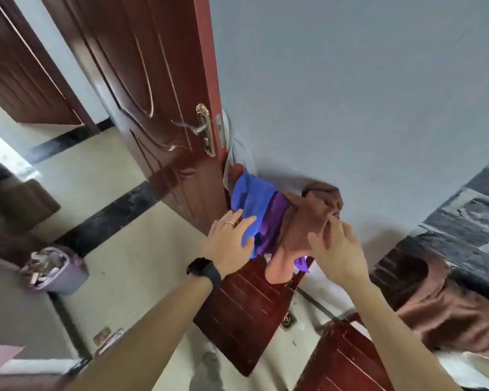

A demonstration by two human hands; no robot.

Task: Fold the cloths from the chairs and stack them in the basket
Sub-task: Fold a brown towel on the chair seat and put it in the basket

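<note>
Several cloths hang over the back of a dark red wooden chair (246, 309) against the grey wall: a blue cloth (254, 198), a purple cloth (274, 221) and a brown cloth (308, 218). My left hand (229, 244), with a ring and a black wristband, lies with straight fingers on the blue cloth's lower edge. My right hand (336, 249) reaches up to the brown cloth, its fingertips touching the fabric at the right side. A second brown cloth (446, 311) is draped on another chair (342, 362) at the lower right. No basket is in view.
A dark red door (141, 88) with a brass handle (201, 128) stands open just left of the chair. A purple waste bin (57, 272) full of scraps sits on the floor at left. A brown sofa corner (23, 204) is further left. Dark stone panelling (469, 215) is at right.
</note>
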